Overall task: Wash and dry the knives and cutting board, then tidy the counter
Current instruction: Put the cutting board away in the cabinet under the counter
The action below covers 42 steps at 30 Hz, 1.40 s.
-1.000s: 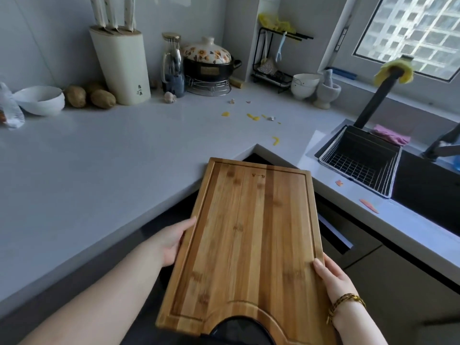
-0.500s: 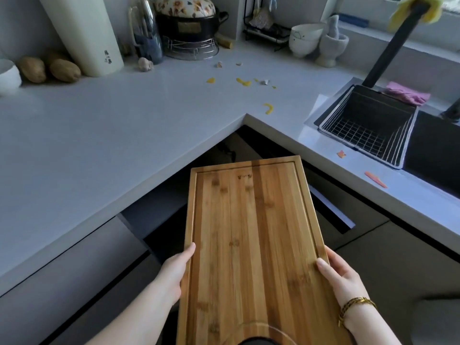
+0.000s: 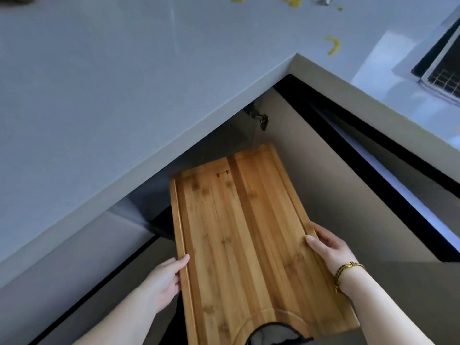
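The left hand (image 3: 161,282) and right hand (image 3: 328,247) are clasping the 2 long edges of the stiff, probably weighty rectangular bamboo cutting board (image 3: 249,232), fingers (image 3: 315,244) wrapping its rim, below the corner of the grey surface (image 3: 99,95).

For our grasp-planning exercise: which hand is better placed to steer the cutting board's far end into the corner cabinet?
Right, probably. The right hand grips the cutting board farther along its edge, nearer the cabinet opening; the left hand holds nearer the near end.

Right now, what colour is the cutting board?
The cutting board is honey-brown with lengthwise darker stripes; head view.
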Each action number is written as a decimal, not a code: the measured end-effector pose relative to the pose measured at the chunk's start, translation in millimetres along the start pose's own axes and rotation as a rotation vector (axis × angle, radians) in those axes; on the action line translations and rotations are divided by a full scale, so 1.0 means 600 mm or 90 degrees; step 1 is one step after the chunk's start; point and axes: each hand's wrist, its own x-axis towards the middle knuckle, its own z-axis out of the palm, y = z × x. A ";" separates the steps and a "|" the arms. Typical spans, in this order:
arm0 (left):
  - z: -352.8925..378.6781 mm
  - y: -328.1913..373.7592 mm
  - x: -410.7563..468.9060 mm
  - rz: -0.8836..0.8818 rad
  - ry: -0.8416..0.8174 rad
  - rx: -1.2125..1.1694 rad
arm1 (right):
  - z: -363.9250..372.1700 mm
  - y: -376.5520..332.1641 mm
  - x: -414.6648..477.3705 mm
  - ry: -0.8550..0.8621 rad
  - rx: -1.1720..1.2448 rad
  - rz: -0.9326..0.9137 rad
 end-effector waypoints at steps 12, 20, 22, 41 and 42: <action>-0.024 0.056 0.148 -0.053 0.029 -0.060 | 0.087 -0.019 0.197 -0.053 -0.012 0.043; -0.014 0.082 0.189 -0.089 0.025 -0.061 | 0.113 -0.049 0.299 -0.064 -0.066 0.051; -0.019 0.082 0.203 -0.082 0.034 -0.084 | 0.129 -0.053 0.313 -0.068 -0.080 0.056; -0.014 0.126 0.286 0.030 0.124 -0.076 | 0.209 -0.054 0.351 0.189 0.011 -0.048; -0.011 0.127 0.283 0.027 0.129 -0.078 | 0.207 -0.034 0.326 0.258 0.049 -0.053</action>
